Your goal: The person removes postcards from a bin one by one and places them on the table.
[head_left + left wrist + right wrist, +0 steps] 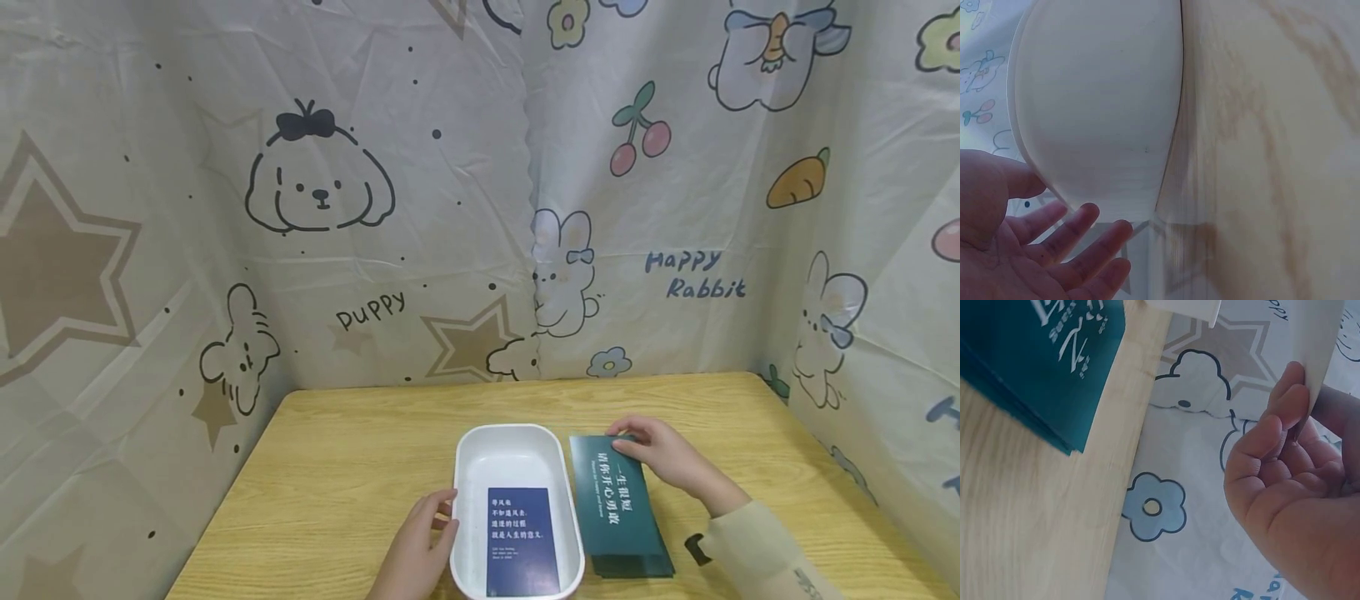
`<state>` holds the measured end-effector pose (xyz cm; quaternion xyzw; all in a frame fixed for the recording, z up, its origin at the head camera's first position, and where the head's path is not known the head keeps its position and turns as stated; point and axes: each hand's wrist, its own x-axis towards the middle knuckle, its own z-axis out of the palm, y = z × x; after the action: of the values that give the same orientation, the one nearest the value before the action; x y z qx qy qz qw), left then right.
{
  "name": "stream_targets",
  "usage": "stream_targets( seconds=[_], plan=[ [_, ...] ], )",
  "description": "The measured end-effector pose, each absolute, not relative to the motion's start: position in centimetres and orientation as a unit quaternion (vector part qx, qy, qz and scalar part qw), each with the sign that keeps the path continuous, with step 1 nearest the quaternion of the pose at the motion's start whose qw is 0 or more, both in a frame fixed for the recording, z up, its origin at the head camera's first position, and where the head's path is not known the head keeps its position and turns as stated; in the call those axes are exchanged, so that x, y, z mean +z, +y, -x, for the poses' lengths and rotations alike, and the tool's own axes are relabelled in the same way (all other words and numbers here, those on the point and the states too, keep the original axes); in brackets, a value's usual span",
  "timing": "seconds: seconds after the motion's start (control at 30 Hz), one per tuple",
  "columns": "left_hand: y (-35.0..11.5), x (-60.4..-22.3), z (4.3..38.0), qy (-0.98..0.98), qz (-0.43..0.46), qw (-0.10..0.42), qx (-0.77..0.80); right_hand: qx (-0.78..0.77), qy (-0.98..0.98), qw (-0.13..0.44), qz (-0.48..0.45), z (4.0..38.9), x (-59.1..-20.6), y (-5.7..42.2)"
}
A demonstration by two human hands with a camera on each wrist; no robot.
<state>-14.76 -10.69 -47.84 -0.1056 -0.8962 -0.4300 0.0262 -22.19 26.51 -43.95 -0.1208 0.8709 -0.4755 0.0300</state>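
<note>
In the head view a white tray (465, 467) stands on the table, a dark blue card (522, 542) with white writing lying in it. My left hand (423, 533) is at the tray's left side; in the left wrist view its loosely bent fingers (1066, 247) are by the tray wall (1104, 94) and the thumb is at the rim. My right hand (667, 454) pinches a dark green card (607, 500) by its far edge. That card is raised over more green cards (633, 568) in a stack. The right wrist view shows the held card's pale underside (1316, 337).
The wooden table (345, 467) carries the tray and, to its right, the card stack. A printed curtain (450, 167) closes off the back and both sides. A black band (697, 550) is near the right sleeve (757, 542).
</note>
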Motion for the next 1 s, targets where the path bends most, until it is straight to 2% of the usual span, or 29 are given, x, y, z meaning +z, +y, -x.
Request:
stream_targets(
  seconds=[0.57, 1.0],
  plan=[
    [-10.8, -48.1, 14.8, -0.895, 0.109, 0.035, -0.430, -0.445, 0.886, 0.052, 0.122, 22.6, -46.0, 27.7],
    [-10.9, -48.4, 15.0, -0.892, 0.115, 0.030, -0.436, -0.420, 0.902, 0.061, 0.086, 22.9, -47.0, 27.6]
  ],
)
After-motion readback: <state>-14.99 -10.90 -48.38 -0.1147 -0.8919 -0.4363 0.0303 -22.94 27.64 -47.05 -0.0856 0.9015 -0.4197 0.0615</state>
